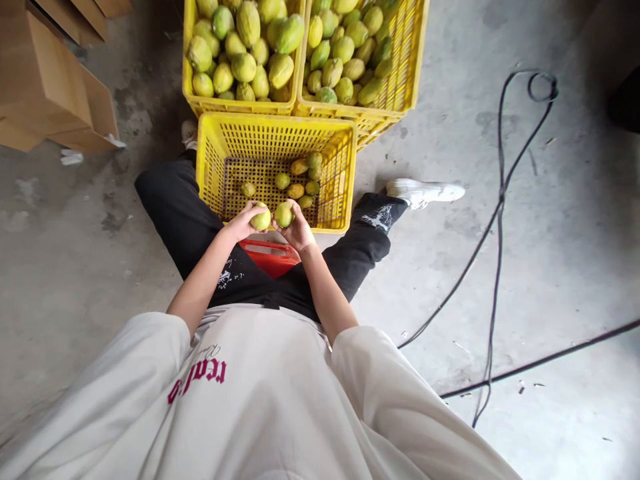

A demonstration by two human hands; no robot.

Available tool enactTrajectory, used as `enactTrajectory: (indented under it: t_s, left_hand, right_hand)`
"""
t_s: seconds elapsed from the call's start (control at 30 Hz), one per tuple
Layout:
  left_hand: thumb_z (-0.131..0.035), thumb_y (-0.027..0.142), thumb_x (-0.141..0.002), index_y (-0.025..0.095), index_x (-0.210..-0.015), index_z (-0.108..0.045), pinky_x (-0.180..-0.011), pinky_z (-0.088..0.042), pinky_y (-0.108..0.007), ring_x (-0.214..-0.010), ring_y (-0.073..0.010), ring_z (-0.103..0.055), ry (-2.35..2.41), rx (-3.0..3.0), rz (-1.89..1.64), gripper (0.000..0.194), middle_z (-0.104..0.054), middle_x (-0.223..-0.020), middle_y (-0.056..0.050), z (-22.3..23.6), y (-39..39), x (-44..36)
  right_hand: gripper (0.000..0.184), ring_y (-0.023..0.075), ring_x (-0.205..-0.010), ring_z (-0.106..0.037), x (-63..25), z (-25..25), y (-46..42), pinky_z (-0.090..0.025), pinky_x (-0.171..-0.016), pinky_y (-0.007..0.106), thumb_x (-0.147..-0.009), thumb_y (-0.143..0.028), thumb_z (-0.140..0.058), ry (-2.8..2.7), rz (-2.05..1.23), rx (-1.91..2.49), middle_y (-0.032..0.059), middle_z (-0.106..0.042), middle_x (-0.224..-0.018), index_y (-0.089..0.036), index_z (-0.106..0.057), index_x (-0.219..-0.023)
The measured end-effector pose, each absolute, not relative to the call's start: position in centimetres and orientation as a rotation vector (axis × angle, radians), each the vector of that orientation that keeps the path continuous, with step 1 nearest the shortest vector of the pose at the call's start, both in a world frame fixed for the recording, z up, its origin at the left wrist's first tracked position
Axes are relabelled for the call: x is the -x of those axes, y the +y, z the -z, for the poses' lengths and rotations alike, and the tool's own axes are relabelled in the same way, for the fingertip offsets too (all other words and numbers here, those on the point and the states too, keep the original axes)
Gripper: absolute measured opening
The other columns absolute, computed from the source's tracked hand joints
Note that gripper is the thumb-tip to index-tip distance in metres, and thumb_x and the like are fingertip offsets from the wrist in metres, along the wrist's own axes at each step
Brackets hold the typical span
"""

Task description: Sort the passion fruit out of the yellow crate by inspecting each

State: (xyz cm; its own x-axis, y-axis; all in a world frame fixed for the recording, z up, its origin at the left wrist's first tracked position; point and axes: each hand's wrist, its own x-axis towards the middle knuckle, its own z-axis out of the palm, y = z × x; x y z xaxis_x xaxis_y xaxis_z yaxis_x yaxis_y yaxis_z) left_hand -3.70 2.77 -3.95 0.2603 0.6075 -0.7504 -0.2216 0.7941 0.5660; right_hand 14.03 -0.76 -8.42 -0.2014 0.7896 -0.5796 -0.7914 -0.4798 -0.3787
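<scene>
Clasping one green-yellow fruit point(261, 217) apiece, left hand point(243, 224) and right hand point(299, 231) hover by the yellow crate's point(277, 119) near rim, probably keeping reach short.

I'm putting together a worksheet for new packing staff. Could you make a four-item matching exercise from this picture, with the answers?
Column one
1. left hand
2. nearest crate
3. black cable
4. cardboard

Column two
A. brown, at the picture's upper left
B. gripping a green fruit
C. looped on the floor at the picture's right
D. yellow, with some loose fruits inside

Right pairs: 1-B, 2-D, 3-C, 4-A
</scene>
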Motion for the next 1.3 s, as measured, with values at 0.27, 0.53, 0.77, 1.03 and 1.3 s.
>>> enactTrajectory:
  t_s: [0.27, 0.53, 0.77, 1.03, 1.3]
  left_hand:
    - [-0.039, 0.025, -0.100, 0.017, -0.103, -0.068, -0.084, -0.062, -0.042, -0.105, -0.0299, -0.076, 1.161, -0.257, -0.570, 0.031, -0.077, -0.091, -0.011, 3.6, 3.4, 3.4]
    - [-0.062, 0.020, -0.092, 0.023, -0.093, -0.057, -0.087, -0.062, -0.036, -0.088, -0.0196, -0.073, 1.215, -0.220, -0.688, 0.006, -0.072, -0.090, 0.001, 3.7, 3.0, 3.3]
    - [-0.059, 0.022, -0.094, 0.023, -0.091, -0.055, -0.061, -0.055, -0.026, -0.063, -0.0161, -0.069, 1.254, -0.293, -0.628, 0.005, -0.066, -0.073, 0.004, 3.5, 3.0, 3.3]
    - [-0.043, 0.027, -0.103, 0.017, -0.098, -0.068, -0.073, -0.061, -0.033, -0.086, -0.0235, -0.077, 1.167, -0.192, -0.653, 0.028, -0.073, -0.080, -0.007, 3.9, 3.6, 3.5]
    - [-0.072, 0.036, -0.096, 0.023, -0.098, -0.054, -0.068, -0.058, -0.027, -0.075, -0.0190, -0.080, 1.155, -0.252, -0.657, 0.023, -0.071, -0.079, 0.003, 3.8, 3.1, 3.5]
  right_hand:
    - [0.026, 0.0257, -0.128, -0.072, -14.7, 9.1, -0.6, -0.061, -0.111, 0.054, -0.092, -0.029, -0.059, -0.029, -1.873, 0.903, -0.0003, -0.077, -0.112, -0.031, -0.062, -0.118]
    - [0.017, 0.0223, -0.122, -0.074, -14.2, 10.2, -0.8, -0.070, -0.102, 0.043, -0.093, -0.034, -0.074, -0.050, -1.802, 0.988, 0.0001, -0.077, -0.111, -0.029, -0.065, -0.106]
    - [0.024, 0.0200, -0.102, -0.079, -13.5, 9.9, -1.0, -0.068, -0.069, 0.028, -0.097, -0.040, -0.073, -0.014, -1.812, 1.000, -0.0020, -0.076, -0.106, -0.031, -0.056, -0.111]
    - [0.016, 0.0211, -0.097, -0.079, -13.7, 8.8, -0.5, -0.068, -0.071, 0.030, -0.102, -0.034, -0.055, 0.092, -1.878, 0.982, -0.0003, -0.075, -0.096, -0.029, -0.058, -0.117]
    - [0.027, 0.0282, -0.112, -0.076, -14.5, 7.6, -0.5, -0.067, -0.098, 0.055, -0.084, -0.026, -0.054, 0.141, -1.853, 0.860, 0.0029, -0.078, -0.101, -0.028, -0.058, -0.111]
